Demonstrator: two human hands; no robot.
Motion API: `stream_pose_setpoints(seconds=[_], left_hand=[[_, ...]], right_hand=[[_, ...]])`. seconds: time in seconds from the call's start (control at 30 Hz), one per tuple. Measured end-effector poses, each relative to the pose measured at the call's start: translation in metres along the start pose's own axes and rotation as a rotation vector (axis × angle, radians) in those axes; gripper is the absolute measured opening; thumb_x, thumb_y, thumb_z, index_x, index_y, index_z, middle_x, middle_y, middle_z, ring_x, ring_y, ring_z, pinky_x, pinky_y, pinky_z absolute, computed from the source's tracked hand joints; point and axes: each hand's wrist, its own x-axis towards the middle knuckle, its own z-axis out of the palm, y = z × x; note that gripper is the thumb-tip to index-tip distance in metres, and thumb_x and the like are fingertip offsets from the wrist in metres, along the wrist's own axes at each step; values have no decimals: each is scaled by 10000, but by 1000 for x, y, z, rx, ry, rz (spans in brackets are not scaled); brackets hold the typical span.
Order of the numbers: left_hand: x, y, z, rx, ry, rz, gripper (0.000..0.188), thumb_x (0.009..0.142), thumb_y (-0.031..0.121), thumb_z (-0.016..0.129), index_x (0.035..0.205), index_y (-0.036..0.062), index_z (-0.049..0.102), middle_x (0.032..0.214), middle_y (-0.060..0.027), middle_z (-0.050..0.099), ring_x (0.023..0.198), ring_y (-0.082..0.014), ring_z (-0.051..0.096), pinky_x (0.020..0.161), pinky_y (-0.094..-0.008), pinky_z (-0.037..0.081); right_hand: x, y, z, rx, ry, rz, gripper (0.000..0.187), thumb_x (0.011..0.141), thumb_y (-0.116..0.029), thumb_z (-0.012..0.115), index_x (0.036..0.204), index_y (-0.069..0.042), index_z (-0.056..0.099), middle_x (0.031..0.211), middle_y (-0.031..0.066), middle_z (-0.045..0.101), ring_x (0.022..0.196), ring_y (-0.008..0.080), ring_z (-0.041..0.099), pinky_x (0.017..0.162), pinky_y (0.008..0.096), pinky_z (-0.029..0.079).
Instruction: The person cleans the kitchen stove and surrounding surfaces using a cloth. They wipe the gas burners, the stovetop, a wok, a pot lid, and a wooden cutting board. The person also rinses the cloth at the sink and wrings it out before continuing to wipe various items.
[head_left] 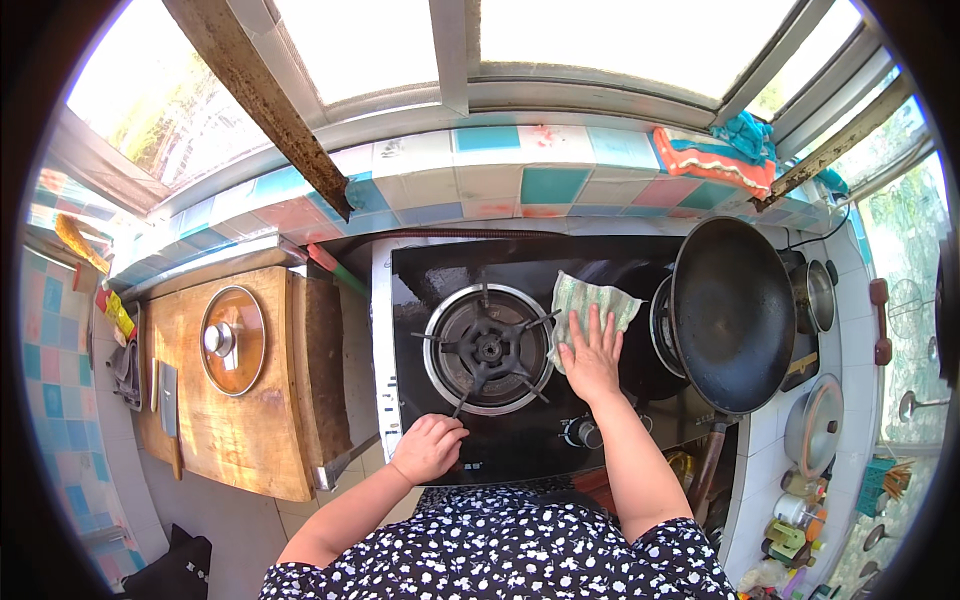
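My right hand [592,357] lies flat, fingers spread, on a pale green and white patterned cloth [572,298]. The cloth rests on the black glass gas stove [520,437], just right of the left burner [489,347]. That burner has a round metal ring and a dark, several-armed pan support. At the stove's front left, my left hand [430,446] is closed with its fingers curled, close to the end of one support arm; whether it grips anything is hidden. A large black wok [735,315] sits tilted over the right burner, its handle pointing toward me.
On the left, a wooden board [259,419] bears a glass lid [234,341] and a cleaver [169,399]. Control knobs [588,433] line the stove's front. An orange-and-white folded cloth [713,160] lies on the tiled ledge. Pots [820,296] and several bottles stand at right.
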Motion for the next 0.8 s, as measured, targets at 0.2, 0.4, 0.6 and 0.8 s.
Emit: stream_pose_setpoints(seconds=[0.2,0.4,0.6,0.8], left_hand=[[-3,-2,2,-18,-13,5,266,730,82,643,994,72,607,1032,-49,557,982,-239,543,868,-361,445],[-4,-1,2,-39,34,32,247,702,52,650,944,71,605,990,-58,566,926,-247,553,819,-368,458],[-14,-9,2,-172,89,14,196,754,47,636,946,62,600,1023,-66,572,960,-257,558,843,-366,459],[-36,-29,-52,-385,534,-434,98,850,34,607,946,31,592,981,-99,571,884,-245,593,769,-313,492]], right_hand=[[-1,11,-11,43,6,-15,601,933,-399,463,1465,-189,279,1554,82,120,1434,294,73,1155,446,85],[-44,45,-20,67,-153,246,672,939,-389,443,1498,-188,131,1568,59,41,1441,282,36,1158,431,71],[-50,45,-30,22,-311,348,738,920,-320,498,1501,-153,75,1562,124,0,1423,375,54,1145,469,121],[-56,48,-14,40,-235,63,759,851,-100,578,1489,-134,167,1556,123,78,1400,416,125,1137,457,183]])
